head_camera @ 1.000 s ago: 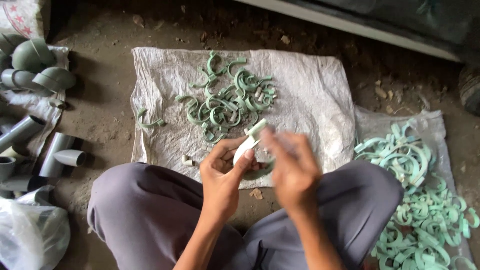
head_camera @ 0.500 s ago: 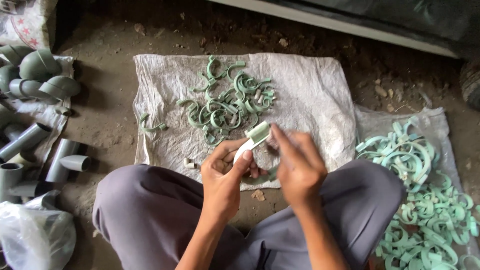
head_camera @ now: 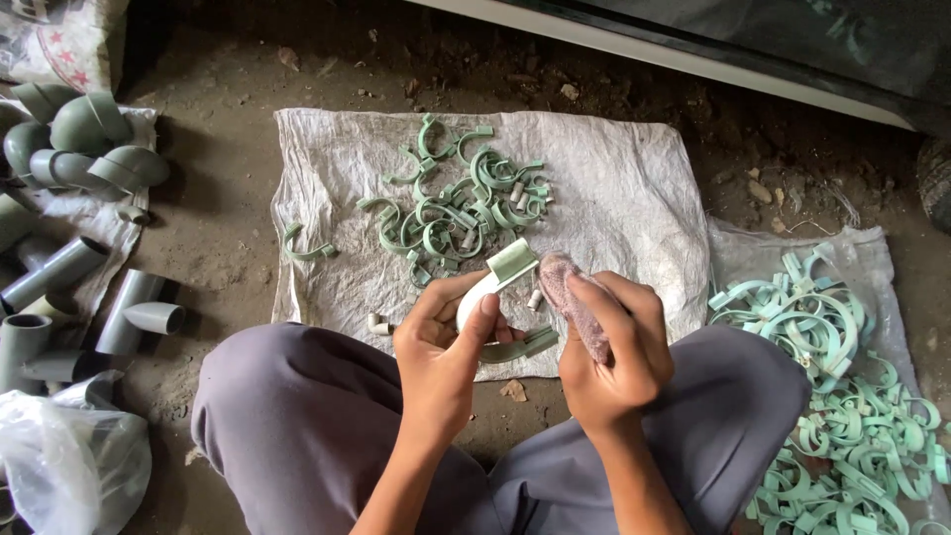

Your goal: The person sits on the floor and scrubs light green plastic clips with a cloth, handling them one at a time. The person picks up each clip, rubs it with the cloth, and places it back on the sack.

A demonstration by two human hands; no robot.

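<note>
Left hand (head_camera: 441, 342) grips green clamp (head_camera: 500, 287); right hand (head_camera: 609, 357) clenches pinkish cloth (head_camera: 575, 297) (white sack (head_camera: 634, 188) beneath)

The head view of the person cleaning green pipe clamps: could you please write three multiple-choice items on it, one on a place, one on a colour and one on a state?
1. Where does the larger heap of pale green curved plastic clamps lie?
A. on the plastic sheet to the person's right
B. among the elbows to the person's left
C. on the person's lap

2. What colour are the plastic pipe elbows on the left?
A. orange
B. grey
C. blue

3. What does the right hand hold?
A. nothing
B. a hammer
C. a pinkish wad of cloth

Answers: 1 A, the heap lies beyond the right knee; 2 B, the elbows are plainly grey; 3 C, the fingers wrap the cloth beside the green clamp in the left hand.
</note>
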